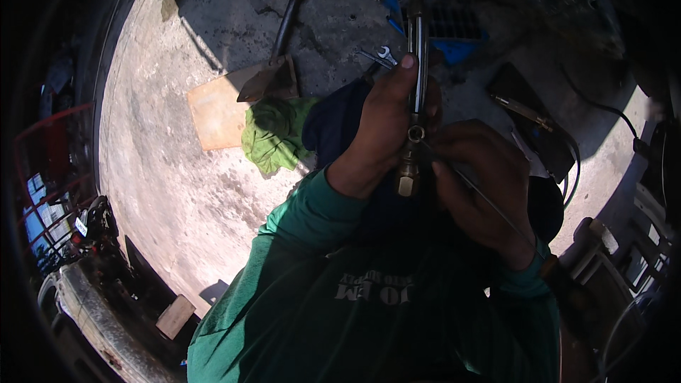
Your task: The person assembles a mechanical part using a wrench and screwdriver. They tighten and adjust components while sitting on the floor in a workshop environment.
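One shiny metal rod runs from top centre to mid-frame; the left hand curls its fingers around it, the right hand narrowly pinches a thin shaft.

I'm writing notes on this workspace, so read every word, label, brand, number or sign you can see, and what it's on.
Green shirt: pale lettering, upside down here; I'm leaving its wording out.
White tag at left: too small to read.
Metal rod in the left hand: no readable marking.
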### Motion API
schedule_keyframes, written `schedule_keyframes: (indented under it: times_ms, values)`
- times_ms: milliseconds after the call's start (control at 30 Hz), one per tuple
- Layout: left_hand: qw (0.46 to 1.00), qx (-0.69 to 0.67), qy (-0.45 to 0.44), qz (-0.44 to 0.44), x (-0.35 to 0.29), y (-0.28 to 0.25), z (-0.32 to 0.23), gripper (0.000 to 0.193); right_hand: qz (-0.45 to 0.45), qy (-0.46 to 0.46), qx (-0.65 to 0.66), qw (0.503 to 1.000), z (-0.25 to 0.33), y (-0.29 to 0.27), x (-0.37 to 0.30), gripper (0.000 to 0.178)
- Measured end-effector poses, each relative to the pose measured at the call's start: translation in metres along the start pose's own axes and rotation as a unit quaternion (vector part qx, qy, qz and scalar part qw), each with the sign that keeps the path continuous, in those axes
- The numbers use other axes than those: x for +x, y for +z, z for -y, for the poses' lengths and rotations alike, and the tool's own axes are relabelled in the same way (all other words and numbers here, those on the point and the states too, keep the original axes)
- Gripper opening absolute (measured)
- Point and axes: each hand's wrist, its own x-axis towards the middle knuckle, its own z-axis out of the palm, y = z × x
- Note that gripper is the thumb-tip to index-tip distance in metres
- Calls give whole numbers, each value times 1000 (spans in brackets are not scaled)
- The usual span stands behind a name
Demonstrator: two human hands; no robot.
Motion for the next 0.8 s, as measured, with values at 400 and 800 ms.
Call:
schedule_keyframes:
  times_ms: [400,800]
  values:
    - [998,47,33,-32,-2,-5,-5,45,16,19,8,1000,0,9,8,16]
    - [997,60,42,-29,-6,-7,-10,48,-4,21,1,1000,4,15,7,16]
